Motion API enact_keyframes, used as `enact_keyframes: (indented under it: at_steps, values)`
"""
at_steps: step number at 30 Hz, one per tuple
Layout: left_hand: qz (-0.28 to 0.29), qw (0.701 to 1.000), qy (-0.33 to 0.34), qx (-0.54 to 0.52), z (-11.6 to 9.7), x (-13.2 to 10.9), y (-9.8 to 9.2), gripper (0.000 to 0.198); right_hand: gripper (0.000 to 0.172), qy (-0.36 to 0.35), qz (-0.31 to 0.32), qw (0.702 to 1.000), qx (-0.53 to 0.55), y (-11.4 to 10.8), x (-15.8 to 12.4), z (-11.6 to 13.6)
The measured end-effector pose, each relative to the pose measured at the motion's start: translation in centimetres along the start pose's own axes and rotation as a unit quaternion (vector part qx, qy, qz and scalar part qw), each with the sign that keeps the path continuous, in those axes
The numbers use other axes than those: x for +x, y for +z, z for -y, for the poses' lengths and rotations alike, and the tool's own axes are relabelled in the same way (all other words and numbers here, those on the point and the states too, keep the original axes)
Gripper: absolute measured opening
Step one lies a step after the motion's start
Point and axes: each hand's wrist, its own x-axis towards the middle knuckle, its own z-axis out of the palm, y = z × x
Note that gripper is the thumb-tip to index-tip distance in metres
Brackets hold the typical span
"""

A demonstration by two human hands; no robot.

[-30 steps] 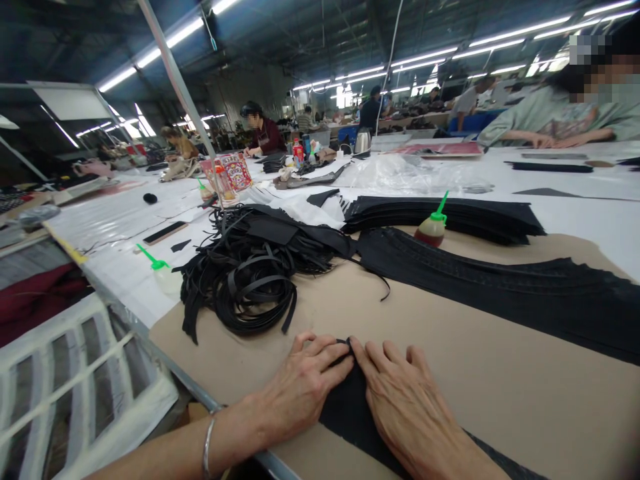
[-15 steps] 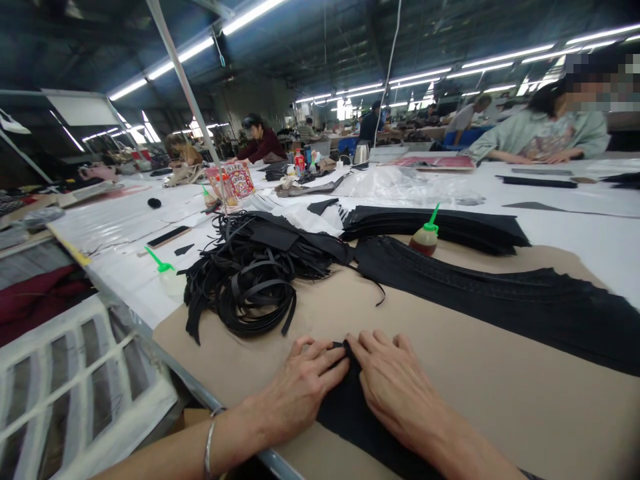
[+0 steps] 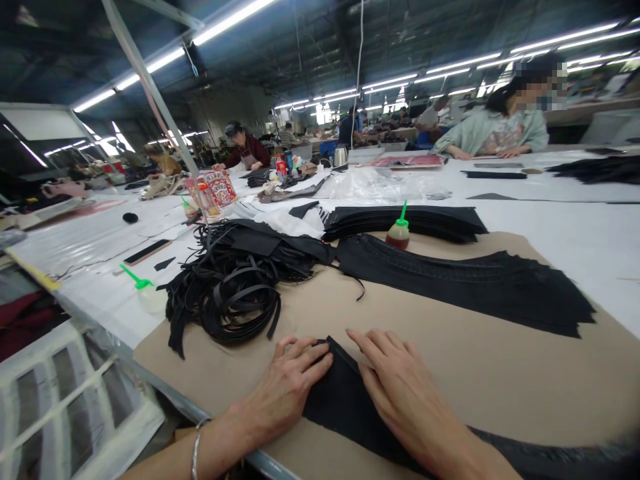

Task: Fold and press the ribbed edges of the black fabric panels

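A long black leather piece lies on the brown paper sheet right in front of me. My left hand rests on its left tip, fingers bent and pressed down on the corner. My right hand lies flat along the piece's upper edge, fingers stretched out. A metal bangle sits on my left wrist.
A tangle of black straps lies beyond my left hand. Fanned black pieces and a stacked pile sit further back beside a green-capped glue bottle. Another glue bottle lies left. Other workers sit at far tables.
My hands have drawn slightly apart on the black piece, the right one sliding right along its edge. The view has shifted to the right.
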Motion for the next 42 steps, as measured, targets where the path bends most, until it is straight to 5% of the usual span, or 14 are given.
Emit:
enact_keyframes:
  at_steps: [5, 13, 19, 25, 37, 42]
  values:
    - [-0.045, 0.997, -0.023, -0.050, 0.0, 0.4, 0.4, 0.041, 0.040, -0.105, -0.107, 0.986, -0.068, 2.3, -5.4, -0.3]
    - [-0.116, 0.976, -0.170, -0.077, -1.1, 3.1, -0.4, 0.013, 0.041, -0.068, -0.129, 0.989, -0.034, 2.7, -6.0, -0.1]
    - [0.026, 0.989, -0.046, -0.136, -4.1, 6.3, -0.4, 0.027, 0.036, 0.114, -0.049, 0.989, 0.074, 0.7, -4.9, -1.2]
    - [0.134, 0.984, -0.032, -0.108, -4.2, 8.4, -1.2, 0.023, 0.007, 0.146, 0.080, 0.983, 0.077, -1.1, -2.6, -1.6]
    - [0.151, 0.977, -0.031, -0.145, -4.0, 8.9, -1.2, 0.034, 0.018, 0.148, 0.094, 0.978, 0.108, -1.8, -2.0, -2.2]
    - [0.159, 0.976, -0.009, -0.151, -3.9, 8.8, -1.5, 0.033, 0.004, 0.126, 0.112, 0.978, 0.123, -1.7, -1.9, -2.8]
